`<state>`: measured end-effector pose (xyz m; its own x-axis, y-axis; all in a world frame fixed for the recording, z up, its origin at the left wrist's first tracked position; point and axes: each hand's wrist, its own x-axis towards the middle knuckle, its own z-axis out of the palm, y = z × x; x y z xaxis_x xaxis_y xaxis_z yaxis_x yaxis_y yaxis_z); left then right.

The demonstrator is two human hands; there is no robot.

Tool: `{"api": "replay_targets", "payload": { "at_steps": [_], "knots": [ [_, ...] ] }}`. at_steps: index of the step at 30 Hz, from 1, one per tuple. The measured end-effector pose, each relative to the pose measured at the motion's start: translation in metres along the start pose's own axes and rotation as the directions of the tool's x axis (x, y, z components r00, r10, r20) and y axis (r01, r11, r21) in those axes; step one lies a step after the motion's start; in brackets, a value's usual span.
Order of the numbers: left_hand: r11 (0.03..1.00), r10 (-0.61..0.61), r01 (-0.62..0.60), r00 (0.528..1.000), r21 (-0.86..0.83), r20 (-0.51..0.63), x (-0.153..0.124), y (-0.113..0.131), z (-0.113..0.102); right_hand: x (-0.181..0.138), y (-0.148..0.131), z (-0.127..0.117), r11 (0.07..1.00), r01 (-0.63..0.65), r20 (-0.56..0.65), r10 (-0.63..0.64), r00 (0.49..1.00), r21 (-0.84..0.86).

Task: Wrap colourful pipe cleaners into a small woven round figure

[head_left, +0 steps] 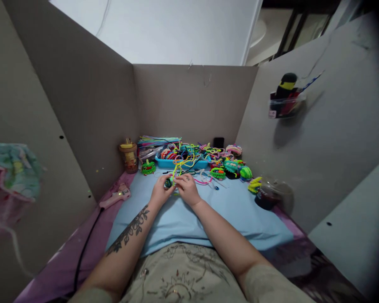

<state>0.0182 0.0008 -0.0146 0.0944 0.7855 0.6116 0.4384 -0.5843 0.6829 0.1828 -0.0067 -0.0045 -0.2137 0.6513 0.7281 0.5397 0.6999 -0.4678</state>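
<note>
My left hand (163, 188) is closed around a small dark green piece (168, 182) that looks like a fuzzy craft figure, partly covered by my fingers. Against it, my right hand (187, 188) pinches a yellow pipe cleaner (177, 167), whose loose length sticks up past the fingertips. Both hands meet above a light blue cloth (214, 210). Just beyond them lie a pink pipe cleaner (205, 182) and a small dark blue bit (216, 188). Exactly where the yellow strand joins the green piece is hidden by my fingers.
A blue tray (166, 163) heaped with colourful strands stands at the back. Finished-looking fuzzy figures sit around it, including a green one (148, 167). A brown cup (129, 156) and a pink power strip (116, 197) are left; a dark container (267, 198) is right. Grey panels enclose three sides.
</note>
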Motion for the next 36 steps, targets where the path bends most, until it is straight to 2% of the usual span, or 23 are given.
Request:
{"api": "replay_targets", "payload": {
  "at_steps": [8, 23, 30, 34, 36],
  "knots": [
    [0.997, -0.044, 0.046, 0.999, -0.063, 0.031, 0.002, -0.001, 0.001, 0.001, -0.005, -0.004, 0.995, -0.014, -0.034, 0.011, 0.999, -0.097],
    [0.987, -0.059, 0.07, 0.995, -0.144, 0.08, 0.002, 0.001, 0.0, 0.0, -0.003, 0.0, 0.992, -0.006, 0.004, 0.007, 1.0, -0.124],
    [0.977, -0.139, 0.136, 0.99, -0.165, -0.007, 0.009, -0.008, -0.001, -0.001, -0.004, -0.004, 0.985, 0.027, -0.134, -0.051, 0.99, -0.173],
    [0.964, -0.176, 0.168, 0.984, -0.205, -0.023, 0.01, -0.01, 0.0, -0.001, -0.005, -0.002, 0.967, 0.089, -0.079, -0.11, 0.991, -0.239],
    [0.96, -0.177, 0.168, 0.984, -0.223, -0.018, 0.01, -0.009, 0.001, -0.002, -0.005, 0.0, 0.962, 0.082, -0.019, -0.09, 0.996, -0.26]
  ]
}}
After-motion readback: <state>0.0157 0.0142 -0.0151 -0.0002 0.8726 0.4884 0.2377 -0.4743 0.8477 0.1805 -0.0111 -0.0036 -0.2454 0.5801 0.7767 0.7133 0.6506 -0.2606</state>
